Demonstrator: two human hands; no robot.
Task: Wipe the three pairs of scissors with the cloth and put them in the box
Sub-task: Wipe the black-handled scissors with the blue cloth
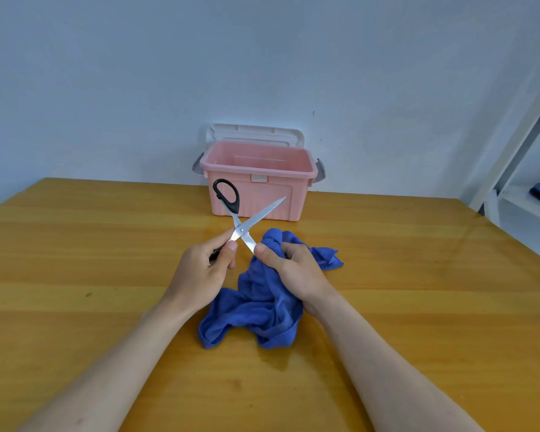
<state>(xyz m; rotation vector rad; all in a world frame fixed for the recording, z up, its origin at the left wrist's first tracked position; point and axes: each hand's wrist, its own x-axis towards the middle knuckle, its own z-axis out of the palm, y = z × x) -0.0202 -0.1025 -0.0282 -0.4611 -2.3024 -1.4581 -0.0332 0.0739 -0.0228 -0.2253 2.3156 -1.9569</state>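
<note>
The scissors [242, 227] are held in the air above the surface [418, 275], in front of the box and just beyond the cloth. They are opened wide, so they make an X shape. One black handle loop [226, 194] stands up at the top left, and one blade tip points up to the right, toward the front wall of the box. The second handle is hidden inside the left hand.

The left hand [205, 269] grips the lower handle side of the scissors, with fingers and thumb curled round it near the pivot. The right hand [293, 269] holds the blue cloth [262, 307], fingers curled into the fabric, and its thumb presses on the lower blade where this blade goes into the cloth. The rest of the cloth lies crumpled on the surface under and between the two hands, with one corner spread out to the right.

The pink box [256, 185] stands at the far edge of the surface, close to the wall [138, 88]. It is open, and its pale lid [256, 134] stands upright behind it. Grey latches are on both ends of the box.

At the far right a white frame [518, 145] stands beside the surface, with something dark blue on it.
</note>
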